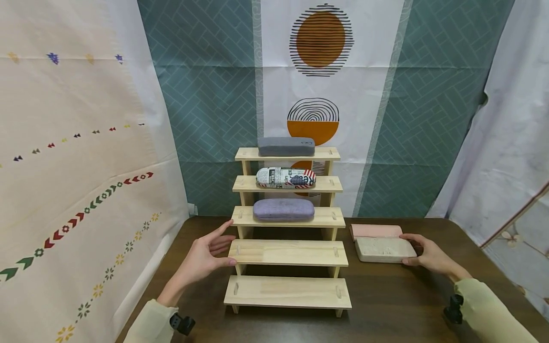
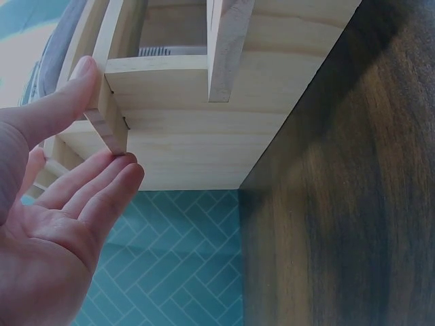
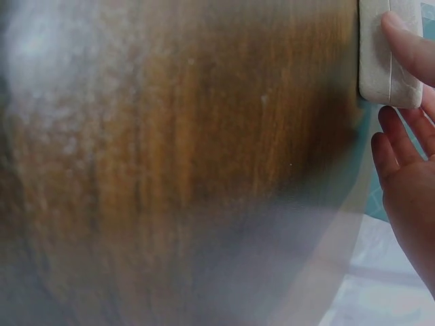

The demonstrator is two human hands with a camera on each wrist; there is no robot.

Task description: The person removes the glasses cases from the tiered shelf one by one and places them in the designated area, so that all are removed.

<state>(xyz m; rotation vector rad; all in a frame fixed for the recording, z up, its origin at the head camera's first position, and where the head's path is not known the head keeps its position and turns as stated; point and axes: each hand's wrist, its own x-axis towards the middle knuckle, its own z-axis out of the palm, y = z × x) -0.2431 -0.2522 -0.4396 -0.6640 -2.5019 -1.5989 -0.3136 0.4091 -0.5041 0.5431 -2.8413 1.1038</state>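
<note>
A stepped wooden stand rises in several tiers on the brown table. My left hand grips the left end of one of its lower steps; in the left wrist view the thumb and fingers lie on opposite sides of that step's end. To the right of the stand, my right hand holds the right end of a cream glasses case lying on the table. In the right wrist view the thumb rests against the case. Behind it lies a pink glasses case.
On the upper tiers sit a grey glasses case, a newspaper-and-flag-print case and a purple case. A patterned teal and white curtain hangs behind the table, with light cloths at both sides.
</note>
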